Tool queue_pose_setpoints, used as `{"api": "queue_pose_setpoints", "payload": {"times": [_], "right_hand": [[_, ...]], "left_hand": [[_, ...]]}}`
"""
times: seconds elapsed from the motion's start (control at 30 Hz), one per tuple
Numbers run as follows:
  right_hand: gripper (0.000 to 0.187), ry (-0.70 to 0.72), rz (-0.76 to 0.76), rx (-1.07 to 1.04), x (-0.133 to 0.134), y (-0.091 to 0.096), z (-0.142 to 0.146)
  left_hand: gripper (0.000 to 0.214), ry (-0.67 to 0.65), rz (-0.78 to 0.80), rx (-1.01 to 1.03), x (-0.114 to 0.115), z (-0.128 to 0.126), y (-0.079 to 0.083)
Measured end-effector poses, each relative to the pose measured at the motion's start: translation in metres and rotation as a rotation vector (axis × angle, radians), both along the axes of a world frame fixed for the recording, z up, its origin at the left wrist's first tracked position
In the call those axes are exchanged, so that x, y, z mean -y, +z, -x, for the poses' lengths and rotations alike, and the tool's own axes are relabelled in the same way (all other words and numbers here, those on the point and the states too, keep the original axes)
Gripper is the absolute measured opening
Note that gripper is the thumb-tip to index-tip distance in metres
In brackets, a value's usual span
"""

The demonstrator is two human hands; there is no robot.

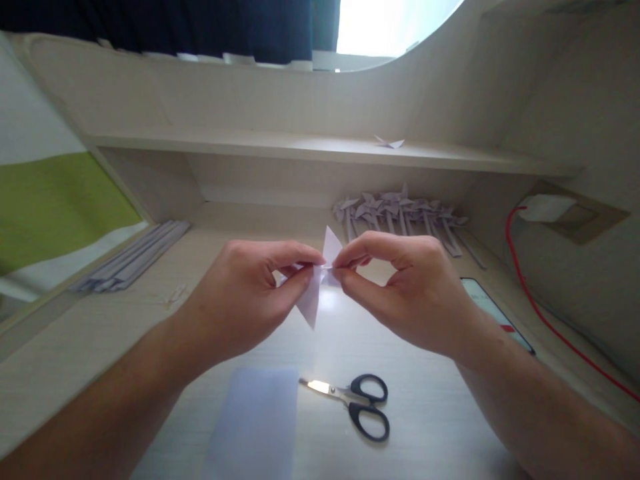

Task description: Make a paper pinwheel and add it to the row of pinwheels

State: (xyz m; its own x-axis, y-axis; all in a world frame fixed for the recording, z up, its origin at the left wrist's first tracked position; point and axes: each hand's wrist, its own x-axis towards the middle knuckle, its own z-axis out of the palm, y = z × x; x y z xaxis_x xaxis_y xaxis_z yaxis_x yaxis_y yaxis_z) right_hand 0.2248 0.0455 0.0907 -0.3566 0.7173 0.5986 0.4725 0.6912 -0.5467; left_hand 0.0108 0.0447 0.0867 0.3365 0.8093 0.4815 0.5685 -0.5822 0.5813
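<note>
The folded paper piece is held up over the middle of the bench, its points standing out above and below the grip. The fingers of the left hand pinch it from one side; the fingers of the right hand are pressed together at its centre, and what exactly lies between those tips is too small to tell. The likeliest trouble is a tear or crushed fold, if both hands pull or squeeze unevenly on such thin stuff. A slack pinch could also let the creases spring open, and a dropped piece might land near the scissors, which lie unguarded on the near part of the bench, blades towards the blue-white sheet. A low sweep of either wrist could shift these.

The bench is pale and lightly grained. Rolled paper strips line its left edge, paper pinwheels crowd towards the far right corner, and a phone lies by the right edge, near a red cable. A shelf runs above the far edge, under a dark curtain and a bright opening
</note>
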Motion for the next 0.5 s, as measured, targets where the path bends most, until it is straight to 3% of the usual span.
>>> {"api": "queue_pose_setpoints", "payload": {"times": [0.5], "right_hand": [[0.008, 0.029, -0.003, 0.018, 0.0029, -0.0006, 0.0014]], "left_hand": [[0.017, -0.069, 0.168, 0.152, 0.0039, -0.0045, 0.0052]]}}
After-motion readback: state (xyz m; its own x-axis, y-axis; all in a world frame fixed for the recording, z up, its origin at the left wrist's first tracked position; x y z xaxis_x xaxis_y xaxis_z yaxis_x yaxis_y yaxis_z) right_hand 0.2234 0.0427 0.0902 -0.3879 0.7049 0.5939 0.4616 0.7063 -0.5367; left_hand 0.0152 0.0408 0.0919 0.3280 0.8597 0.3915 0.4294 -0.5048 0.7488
